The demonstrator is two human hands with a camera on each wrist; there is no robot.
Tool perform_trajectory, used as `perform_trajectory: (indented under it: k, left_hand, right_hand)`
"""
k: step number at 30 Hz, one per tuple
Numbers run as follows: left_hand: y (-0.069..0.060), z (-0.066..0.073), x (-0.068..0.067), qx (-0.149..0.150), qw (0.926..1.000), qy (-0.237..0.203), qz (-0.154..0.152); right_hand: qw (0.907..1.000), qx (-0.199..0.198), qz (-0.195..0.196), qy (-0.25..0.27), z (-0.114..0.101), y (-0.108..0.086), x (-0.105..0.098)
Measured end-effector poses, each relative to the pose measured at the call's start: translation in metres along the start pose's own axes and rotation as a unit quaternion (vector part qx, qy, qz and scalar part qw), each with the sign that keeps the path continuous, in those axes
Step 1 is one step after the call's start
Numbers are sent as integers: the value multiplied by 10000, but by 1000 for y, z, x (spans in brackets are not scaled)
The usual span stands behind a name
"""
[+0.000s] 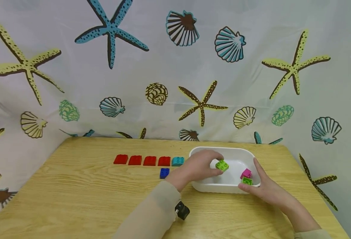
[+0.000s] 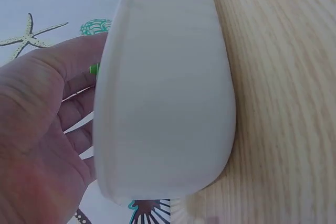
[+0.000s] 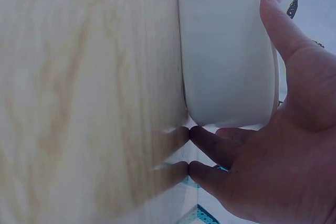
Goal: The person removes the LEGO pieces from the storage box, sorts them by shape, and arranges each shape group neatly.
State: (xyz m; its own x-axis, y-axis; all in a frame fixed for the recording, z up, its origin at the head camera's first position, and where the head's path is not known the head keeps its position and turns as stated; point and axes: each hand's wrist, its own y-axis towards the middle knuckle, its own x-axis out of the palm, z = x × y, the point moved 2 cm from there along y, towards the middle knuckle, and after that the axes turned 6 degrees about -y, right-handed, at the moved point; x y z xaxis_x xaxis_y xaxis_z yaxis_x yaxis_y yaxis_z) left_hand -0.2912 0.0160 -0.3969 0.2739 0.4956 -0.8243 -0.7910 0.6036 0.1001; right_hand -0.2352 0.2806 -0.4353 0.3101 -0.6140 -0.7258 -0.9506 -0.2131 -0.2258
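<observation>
On the wooden surface [image 1: 82, 202], red bricks [image 1: 150, 161] lie left of your left hand [image 1: 201, 166], which pinches a lime brick [image 1: 222, 165] over the white tub [image 1: 215, 188], while your right hand [image 1: 268, 189] grips the tub's right end.

We are looking into a curtained booth. Starfish-and-shell fabric [image 1: 163, 68] is hanging behind and beside a wood-grained bench [image 1: 82, 192].

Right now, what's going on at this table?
A person's left hand pinches a lime block over the white tub, while the right hand holds the tub's right end. A pink block and a green block lie inside. On the table, four red blocks and a light blue block form a row, a dark blue block nearer the person.
</observation>
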Motion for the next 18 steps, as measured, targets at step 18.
perform_trajectory:
  k: [18]
  left_hand:
    - [-39,1,-35,-307,9954,-269,872]
  right_hand:
    - [10000,-20,28,-76,-1,-1,0]
